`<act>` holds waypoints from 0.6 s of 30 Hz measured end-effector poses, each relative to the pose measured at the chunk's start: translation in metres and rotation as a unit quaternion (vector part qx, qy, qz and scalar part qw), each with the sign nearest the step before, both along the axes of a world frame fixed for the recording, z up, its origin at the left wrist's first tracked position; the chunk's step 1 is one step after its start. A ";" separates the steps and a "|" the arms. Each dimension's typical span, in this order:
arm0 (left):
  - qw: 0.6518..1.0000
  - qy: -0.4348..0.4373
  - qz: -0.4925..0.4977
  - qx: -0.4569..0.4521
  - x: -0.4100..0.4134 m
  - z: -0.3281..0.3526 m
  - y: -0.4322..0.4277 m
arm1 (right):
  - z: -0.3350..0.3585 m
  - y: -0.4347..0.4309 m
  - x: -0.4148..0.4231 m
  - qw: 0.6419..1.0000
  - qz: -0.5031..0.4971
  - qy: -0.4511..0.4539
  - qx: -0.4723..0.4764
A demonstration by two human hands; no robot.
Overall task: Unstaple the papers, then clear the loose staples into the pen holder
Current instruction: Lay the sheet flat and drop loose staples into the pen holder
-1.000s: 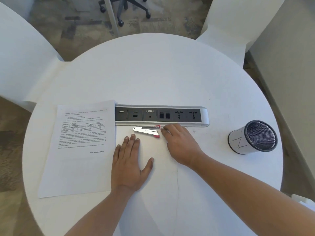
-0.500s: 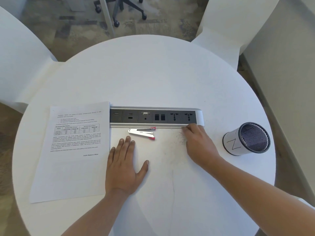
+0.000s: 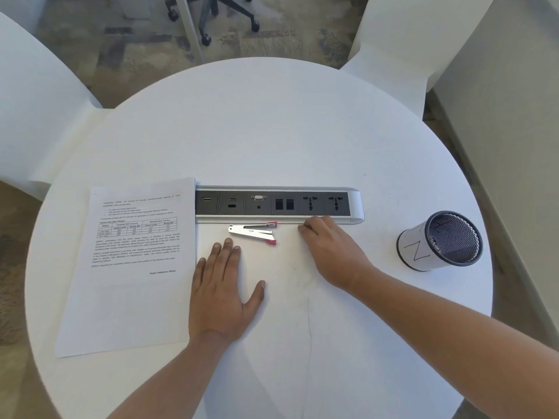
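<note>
On the round white table (image 3: pixel 272 131) we have the papers (image 3: pixel 130 267) lying flat at our left, their far corner against the socket strip (image 3: pixel 278 204). The silver staple tool (image 3: pixel 254 232) with red tips lies untouched just in front of that strip. No staple shows on the top sheet, though one would be too small to make out, so we judge the unstapling done.

Our left hand (image 3: pixel 223 291) lies flat on the tabletop between the papers and the tool, fingers straight, thumb spread, holding nothing. Our right hand (image 3: pixel 329 249) rests palm down just right of the tool, fingers (image 3: pixel 304 229) bent with their tips at the strip's near edge. We cannot tell whether they pinch or cover any loose staples.

Well apart to the right is the pen holder (image 3: pixel 441 240), its mesh mouth towards us. We judge that the gathering is under way and that carrying the staples to the holder is left.
</note>
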State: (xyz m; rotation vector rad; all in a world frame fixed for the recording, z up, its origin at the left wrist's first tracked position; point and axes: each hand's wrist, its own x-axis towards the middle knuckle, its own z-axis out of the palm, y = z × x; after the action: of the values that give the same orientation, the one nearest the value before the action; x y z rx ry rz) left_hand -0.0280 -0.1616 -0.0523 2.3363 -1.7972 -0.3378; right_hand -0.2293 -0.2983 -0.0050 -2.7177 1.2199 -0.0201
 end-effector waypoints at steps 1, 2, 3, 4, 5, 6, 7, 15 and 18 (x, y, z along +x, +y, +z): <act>1.000 -0.001 0.000 -0.001 0.000 0.000 0.000 | 0.000 0.003 -0.002 1.000 0.016 -0.005 0.002; 1.000 -0.001 0.000 -0.001 0.000 0.000 0.000 | -0.001 0.007 -0.005 0.999 0.030 -0.010 0.008; 1.000 0.000 0.000 -0.002 0.000 0.000 0.000 | -0.001 0.012 -0.009 0.999 0.040 -0.012 0.016; 1.000 0.001 0.001 -0.003 0.000 0.001 0.000 | -0.001 0.016 -0.013 0.999 0.046 -0.012 0.027; 1.000 0.001 0.001 -0.003 0.000 0.001 0.000 | -0.001 0.019 -0.016 0.998 0.046 -0.017 0.039; 1.000 0.000 0.001 -0.001 0.000 0.001 0.000 | -0.001 0.021 -0.019 0.998 0.035 -0.029 0.051; 1.000 -0.001 0.001 0.001 0.000 0.001 0.000 | -0.001 0.021 -0.020 0.997 0.013 -0.051 0.061; 1.000 -0.002 0.005 0.006 0.000 0.000 0.000 | -0.011 0.030 0.002 0.994 0.025 -0.106 0.029; 1.000 0.000 0.003 0.000 0.000 -0.001 0.000 | -0.015 0.028 -0.008 0.994 0.033 -0.101 0.013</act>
State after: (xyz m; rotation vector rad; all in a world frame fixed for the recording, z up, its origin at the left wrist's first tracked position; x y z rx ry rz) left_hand -0.0283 -0.1615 -0.0529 2.3421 -1.7894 -0.3377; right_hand -0.2370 -0.2702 -0.0202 -2.6555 1.0669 -0.2618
